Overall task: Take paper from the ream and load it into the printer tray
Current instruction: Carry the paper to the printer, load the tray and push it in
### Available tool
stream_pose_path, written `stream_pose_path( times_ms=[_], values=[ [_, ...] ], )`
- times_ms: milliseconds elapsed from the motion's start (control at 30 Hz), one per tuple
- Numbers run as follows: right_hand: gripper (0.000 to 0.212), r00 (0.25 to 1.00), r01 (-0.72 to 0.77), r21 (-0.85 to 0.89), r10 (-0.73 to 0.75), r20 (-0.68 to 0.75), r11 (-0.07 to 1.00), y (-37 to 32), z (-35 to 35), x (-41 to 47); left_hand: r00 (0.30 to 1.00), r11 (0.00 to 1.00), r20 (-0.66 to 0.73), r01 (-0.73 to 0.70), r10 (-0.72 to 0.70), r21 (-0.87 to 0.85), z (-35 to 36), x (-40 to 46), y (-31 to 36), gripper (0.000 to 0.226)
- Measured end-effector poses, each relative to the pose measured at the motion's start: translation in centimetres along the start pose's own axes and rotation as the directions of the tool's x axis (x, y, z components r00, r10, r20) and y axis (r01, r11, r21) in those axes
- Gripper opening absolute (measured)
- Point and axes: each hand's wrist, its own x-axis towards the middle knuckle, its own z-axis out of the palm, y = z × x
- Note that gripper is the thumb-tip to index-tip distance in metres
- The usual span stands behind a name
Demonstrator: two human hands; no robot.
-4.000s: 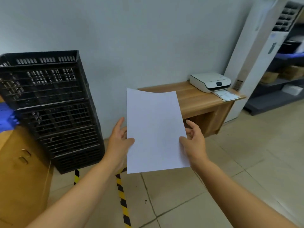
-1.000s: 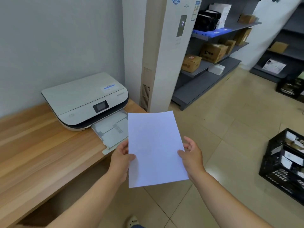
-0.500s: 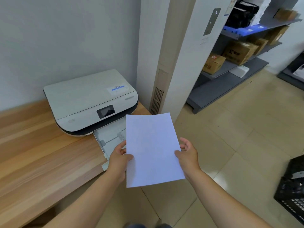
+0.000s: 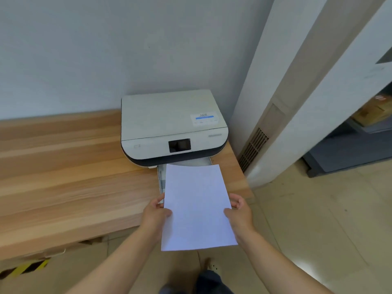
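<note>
Both hands grip a thin stack of white paper sheets (image 4: 197,206) by its long edges: left hand (image 4: 156,215) and right hand (image 4: 238,215), thumbs on top, fingers curled beneath. Paper held level above the pale plastic pull-out tray (image 4: 161,181) of the white flatbed printer (image 4: 171,126) on the light wooden bench (image 4: 63,177). Leading edge near the slot. Judgement: square the sheets to the tray guides, lower flat, slide in evenly without buckling.

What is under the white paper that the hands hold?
The printer tray lies under the paper; only its left edge and back strip show. The paper covers the rest.
</note>
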Motion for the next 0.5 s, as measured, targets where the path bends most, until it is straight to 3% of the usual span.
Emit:
stream_pose_path(
  times_ms=[500],
  values=[
    [0.036,0.979,-0.037,-0.153,0.067,0.194,0.988,-0.8,-0.1,6.1,0.976,0.983,-0.177,0.098,-0.125,-0.158,2.2,2.5,-1.6,0.054]
  ],
)
